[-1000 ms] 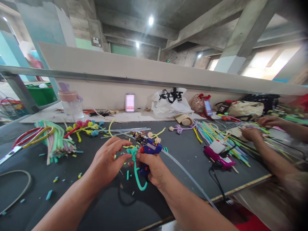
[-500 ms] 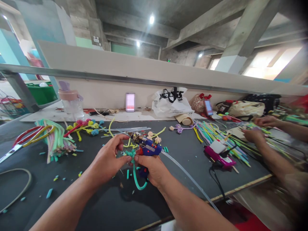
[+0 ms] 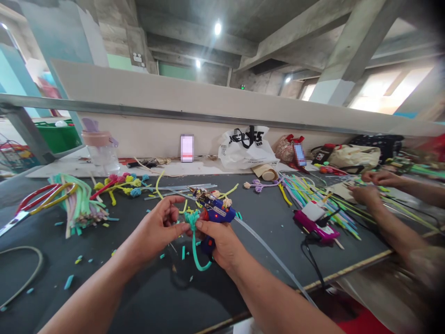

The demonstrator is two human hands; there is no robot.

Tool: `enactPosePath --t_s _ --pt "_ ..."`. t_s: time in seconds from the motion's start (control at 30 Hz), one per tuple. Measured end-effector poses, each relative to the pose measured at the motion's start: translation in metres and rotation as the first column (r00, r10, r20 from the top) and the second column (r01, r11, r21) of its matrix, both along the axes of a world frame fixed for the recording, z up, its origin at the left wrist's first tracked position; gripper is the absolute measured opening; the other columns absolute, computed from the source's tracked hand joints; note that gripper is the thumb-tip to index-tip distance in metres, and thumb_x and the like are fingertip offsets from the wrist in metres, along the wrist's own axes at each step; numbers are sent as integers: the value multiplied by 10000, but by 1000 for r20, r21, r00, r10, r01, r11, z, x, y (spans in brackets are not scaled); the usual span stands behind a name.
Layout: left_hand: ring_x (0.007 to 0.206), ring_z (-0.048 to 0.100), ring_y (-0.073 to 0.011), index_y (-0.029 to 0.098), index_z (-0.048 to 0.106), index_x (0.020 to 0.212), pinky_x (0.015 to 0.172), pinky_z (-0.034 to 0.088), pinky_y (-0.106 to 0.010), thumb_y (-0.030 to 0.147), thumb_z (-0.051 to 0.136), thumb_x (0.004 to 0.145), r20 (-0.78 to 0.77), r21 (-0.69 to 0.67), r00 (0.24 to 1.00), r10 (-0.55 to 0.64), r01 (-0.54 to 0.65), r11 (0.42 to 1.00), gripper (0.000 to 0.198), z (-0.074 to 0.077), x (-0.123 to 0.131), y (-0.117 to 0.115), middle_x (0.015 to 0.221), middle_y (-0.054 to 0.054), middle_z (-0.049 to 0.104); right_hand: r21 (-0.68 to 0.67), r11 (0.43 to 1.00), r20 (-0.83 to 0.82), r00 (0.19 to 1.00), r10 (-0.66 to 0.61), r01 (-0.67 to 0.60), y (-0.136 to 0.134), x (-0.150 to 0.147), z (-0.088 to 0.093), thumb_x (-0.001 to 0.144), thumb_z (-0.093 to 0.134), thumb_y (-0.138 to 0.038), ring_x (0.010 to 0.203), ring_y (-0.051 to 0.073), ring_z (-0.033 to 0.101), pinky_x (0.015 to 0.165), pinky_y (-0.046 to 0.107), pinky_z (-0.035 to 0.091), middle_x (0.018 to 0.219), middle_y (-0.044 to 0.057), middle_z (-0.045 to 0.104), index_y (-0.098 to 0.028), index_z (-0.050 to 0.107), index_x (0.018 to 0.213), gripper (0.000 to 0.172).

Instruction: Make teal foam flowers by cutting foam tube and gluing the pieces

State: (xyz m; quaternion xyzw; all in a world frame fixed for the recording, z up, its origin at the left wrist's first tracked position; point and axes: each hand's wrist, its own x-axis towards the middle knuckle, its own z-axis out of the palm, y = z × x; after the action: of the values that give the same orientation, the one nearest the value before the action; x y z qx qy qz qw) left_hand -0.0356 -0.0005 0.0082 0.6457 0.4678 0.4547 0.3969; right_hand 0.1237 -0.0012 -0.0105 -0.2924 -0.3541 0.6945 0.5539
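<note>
My right hand (image 3: 222,243) grips a blue glue gun (image 3: 216,215) and pinches a teal pipe cleaner (image 3: 193,241) against it; the stem loops down below the hand. My left hand (image 3: 158,229) is closed in a pinch on the knotted top of the same teal pipe cleaner, thumb and forefinger together, just left of the gun's nozzle. Both hands hover above the dark table (image 3: 139,287). A clear glue stick (image 3: 271,255) trails from the gun toward the table's front edge.
Bundles of coloured pipe cleaners (image 3: 74,199) lie left, more strips (image 3: 313,195) right beside a pink glue gun (image 3: 316,225). A co-worker's hands (image 3: 368,190) work at the right. A bottle (image 3: 100,148), phone (image 3: 187,148) and white bag (image 3: 245,148) stand at the back.
My left hand's fingers have closed from spread to a pinch on the teal knot. Both hands have lifted slightly with the glue gun.
</note>
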Motion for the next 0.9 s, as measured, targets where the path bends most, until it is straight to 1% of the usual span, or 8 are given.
enactPosePath --t_s 0.1,0.2,0.3,0.5,0.6,0.8,0.9 --pt "585 443 -94 191 435 1120 568 391 -238 230 624 692 38 -42 998 -41 42 998 470 -3 2 1 663 84 392 4 1000 23 1000 -8 8 -1 -1 0 530 774 -194 548 130 619 563 237 474 610 -28 655 -154 647 691 209" --pt "557 433 -86 183 446 1095 553 390 -231 217 619 696 63 -62 996 -64 67 996 437 -4 2 1 633 95 378 -2 1000 27 1000 -9 9 -1 -2 0 514 785 -205 550 133 614 573 250 474 615 -24 660 -156 649 690 228" --pt "550 431 -85 179 447 1099 543 381 -228 210 621 696 70 -83 995 -70 76 994 440 -5 2 2 619 99 386 -9 1000 29 1000 -3 4 -1 -2 -1 503 792 -208 562 140 617 600 267 482 615 -24 660 -157 653 693 240" --pt "593 472 -99 176 435 1104 597 405 -252 208 622 697 75 -131 995 -69 78 988 449 -2 2 0 630 97 395 -17 1000 46 999 0 1 -1 -3 -5 515 789 -216 551 141 622 642 291 494 626 -17 674 -153 662 712 243" --pt "603 463 -101 178 441 1107 602 413 -254 201 627 688 76 -127 995 -70 80 989 459 -1 2 0 642 92 402 -16 1000 59 998 -5 6 -1 -3 -6 522 784 -218 567 152 626 660 305 495 618 -15 671 -155 668 718 237" --pt "603 473 -108 170 441 1101 587 407 -243 187 636 656 82 -113 993 -83 92 989 486 -3 3 3 627 92 421 59 998 87 996 -6 1 -1 -6 -6 571 731 -198 638 180 639 680 326 500 698 14 696 -160 681 721 163" --pt "592 470 -102 170 441 1101 578 405 -238 174 630 661 91 -97 992 -91 100 990 478 -4 3 3 625 91 420 52 998 81 996 -23 19 -2 -6 -5 564 732 -194 621 172 633 663 313 494 672 3 683 -163 678 706 155"
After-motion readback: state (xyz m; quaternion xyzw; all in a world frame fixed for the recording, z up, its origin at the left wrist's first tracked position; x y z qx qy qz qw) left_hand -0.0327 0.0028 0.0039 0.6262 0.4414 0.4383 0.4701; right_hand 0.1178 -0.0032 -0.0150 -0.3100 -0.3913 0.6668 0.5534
